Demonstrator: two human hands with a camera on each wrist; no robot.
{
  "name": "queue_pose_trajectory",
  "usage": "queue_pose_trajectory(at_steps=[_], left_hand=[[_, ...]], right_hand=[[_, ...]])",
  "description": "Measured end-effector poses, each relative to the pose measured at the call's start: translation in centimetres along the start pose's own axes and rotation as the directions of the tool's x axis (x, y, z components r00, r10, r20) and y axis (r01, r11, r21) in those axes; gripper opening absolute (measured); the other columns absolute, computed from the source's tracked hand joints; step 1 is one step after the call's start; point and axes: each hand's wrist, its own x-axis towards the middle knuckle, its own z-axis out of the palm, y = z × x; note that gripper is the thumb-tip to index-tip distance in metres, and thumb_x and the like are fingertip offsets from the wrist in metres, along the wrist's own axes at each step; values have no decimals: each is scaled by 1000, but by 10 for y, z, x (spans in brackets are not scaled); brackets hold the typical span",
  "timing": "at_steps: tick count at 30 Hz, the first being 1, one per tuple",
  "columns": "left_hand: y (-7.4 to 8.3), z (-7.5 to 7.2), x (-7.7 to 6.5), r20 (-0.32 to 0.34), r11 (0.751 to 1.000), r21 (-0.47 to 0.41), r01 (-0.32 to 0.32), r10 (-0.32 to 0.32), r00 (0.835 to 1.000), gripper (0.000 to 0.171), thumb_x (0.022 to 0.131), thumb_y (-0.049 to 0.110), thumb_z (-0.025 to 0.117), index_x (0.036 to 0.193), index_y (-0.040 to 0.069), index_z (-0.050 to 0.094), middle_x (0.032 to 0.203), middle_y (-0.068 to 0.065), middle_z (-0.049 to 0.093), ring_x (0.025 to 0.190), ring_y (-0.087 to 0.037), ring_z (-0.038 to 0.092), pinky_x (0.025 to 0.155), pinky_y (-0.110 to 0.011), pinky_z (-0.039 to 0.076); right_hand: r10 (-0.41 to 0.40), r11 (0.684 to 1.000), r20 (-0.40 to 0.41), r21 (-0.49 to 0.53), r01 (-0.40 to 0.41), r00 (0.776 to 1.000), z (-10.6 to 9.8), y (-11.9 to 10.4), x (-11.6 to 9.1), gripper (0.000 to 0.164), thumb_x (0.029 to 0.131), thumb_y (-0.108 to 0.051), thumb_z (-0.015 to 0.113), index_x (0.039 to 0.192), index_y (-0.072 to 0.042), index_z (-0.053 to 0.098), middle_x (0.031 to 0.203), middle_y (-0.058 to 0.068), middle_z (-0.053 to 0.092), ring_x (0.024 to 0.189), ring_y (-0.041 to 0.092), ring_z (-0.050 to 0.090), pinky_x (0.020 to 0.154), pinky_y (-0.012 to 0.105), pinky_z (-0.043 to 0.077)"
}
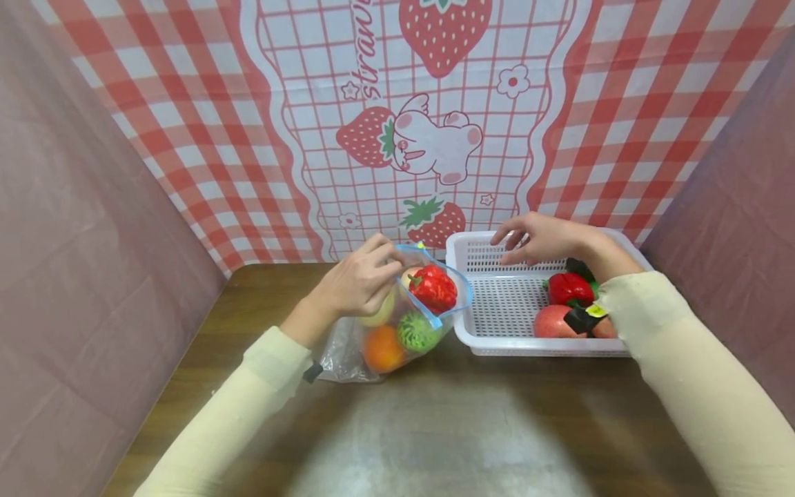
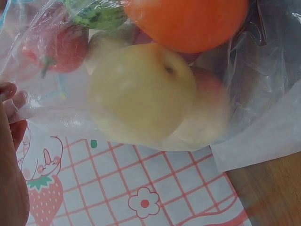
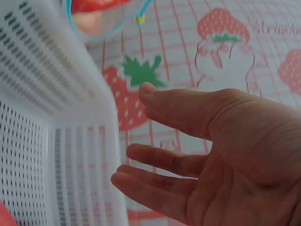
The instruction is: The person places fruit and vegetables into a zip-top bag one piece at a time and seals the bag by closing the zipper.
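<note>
My left hand (image 1: 363, 275) pinches the rim of a clear plastic zip bag (image 1: 350, 348) with a blue seal, its mouth spread apart. Inside the bag are a red bell pepper (image 1: 435, 288) near the opening, a green leafy-looking piece (image 1: 417, 333), an orange fruit (image 1: 384, 348) and a pale yellow round fruit (image 2: 141, 94). Over the back left of a white plastic basket (image 1: 515, 343) hovers my right hand (image 1: 546, 238), fingers spread and holding nothing. In the right wrist view its fingers (image 3: 160, 188) appear beside the basket's edge.
At the basket's right side lie another red bell pepper (image 1: 568, 288) and a pinkish-red round fruit (image 1: 555, 322), partly hidden by the right wrist. A strawberry-print cloth (image 1: 435, 207) hangs behind the wooden table (image 1: 435, 428). Pinkish drapes (image 1: 93, 241) flank both sides.
</note>
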Motion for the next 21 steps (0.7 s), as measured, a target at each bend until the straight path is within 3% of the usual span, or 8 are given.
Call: queue_pose_trajectory(at_steps=[6,13,21], left_hand=[[0,0,-1,6,1000,-2,5,-5,1000,13,85,9,54,90,7,65,101,-9,69,97,-24,56,80,-32,55],[0,0,0,6,1000,-7,7,-6,1000,13,84,9,54,90,8,66,101,-9,69,97,-23,56,80,-32,55],[-1,1,0,7,1000,-7,8,-8,1000,13,83,9,55,90,7,66,102,-9,69,97,-23,57,80,-32,55]], right_hand=[[116,993,48,-37,-114,992,-3,27,5,65,86,-42,76,140,-12,55,139,23,58,118,36,60,92,49,60],[255,965,152,-107,-241,955,-3,58,5,77,83,-46,76,147,-11,50,144,28,51,124,43,53,96,56,56],[296,951,226,-154,-266,928,-4,82,4,73,82,-47,76,143,-12,55,142,28,53,121,41,52,90,52,57]])
